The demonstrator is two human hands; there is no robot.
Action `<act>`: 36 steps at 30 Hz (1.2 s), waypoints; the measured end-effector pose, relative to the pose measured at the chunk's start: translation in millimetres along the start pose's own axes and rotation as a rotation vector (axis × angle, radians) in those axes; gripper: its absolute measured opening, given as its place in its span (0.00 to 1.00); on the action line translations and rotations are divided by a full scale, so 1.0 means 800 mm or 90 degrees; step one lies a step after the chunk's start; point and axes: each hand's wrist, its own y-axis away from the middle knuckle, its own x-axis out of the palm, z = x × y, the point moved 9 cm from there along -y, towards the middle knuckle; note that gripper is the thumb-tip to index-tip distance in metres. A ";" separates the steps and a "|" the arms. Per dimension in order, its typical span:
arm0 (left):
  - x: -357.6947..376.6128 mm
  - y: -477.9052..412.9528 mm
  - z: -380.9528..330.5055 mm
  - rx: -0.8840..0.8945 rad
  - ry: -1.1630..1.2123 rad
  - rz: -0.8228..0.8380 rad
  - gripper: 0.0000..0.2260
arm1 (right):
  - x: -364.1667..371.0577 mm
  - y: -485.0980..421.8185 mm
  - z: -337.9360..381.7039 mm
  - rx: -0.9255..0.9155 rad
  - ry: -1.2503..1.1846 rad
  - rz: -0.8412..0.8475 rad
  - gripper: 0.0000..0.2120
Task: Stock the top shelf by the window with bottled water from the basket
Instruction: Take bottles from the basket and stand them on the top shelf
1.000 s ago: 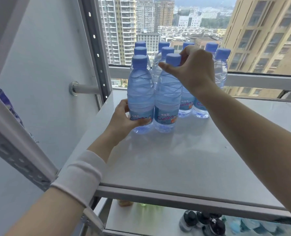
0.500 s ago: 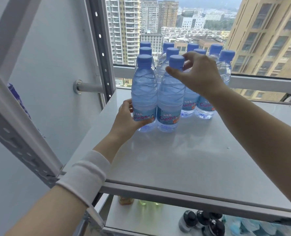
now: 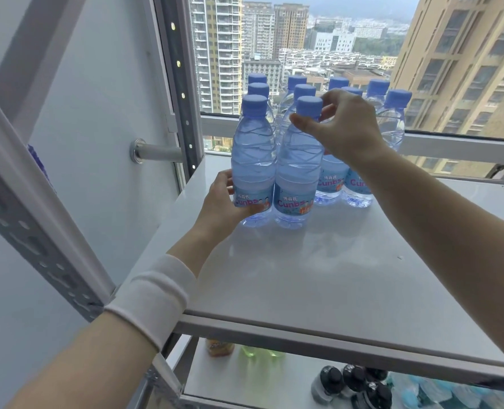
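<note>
Gripping the front-left bottle (image 3: 253, 160) low on the shelf (image 3: 318, 276), left hand (image 3: 225, 203) fingers wrapped; right hand (image 3: 343, 126) pinches the adjacent bottle (image 3: 296, 169) at its neck.

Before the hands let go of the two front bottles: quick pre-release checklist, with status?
1. Left hand around base of front-left bottle: ok.
2. Right hand pinching neck of front-right bottle below its cap: ok.
3. Both front bottles upright, bases on top shelf: ok.
4. Aligned with the rows behind: ok, roughly.
5. Free shelf space in front for more: ok.
6. Basket stock remaining: cannot tell, out of view.
</note>
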 end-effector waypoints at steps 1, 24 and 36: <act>0.000 0.001 0.000 -0.003 0.004 0.000 0.34 | 0.000 0.000 0.001 -0.002 0.007 -0.001 0.26; 0.005 0.096 -0.050 0.019 -0.232 -0.046 0.30 | -0.024 0.091 -0.020 0.026 0.035 0.062 0.33; 0.147 0.340 -0.084 0.045 -0.396 0.003 0.28 | -0.106 0.386 -0.137 -0.092 0.299 0.161 0.32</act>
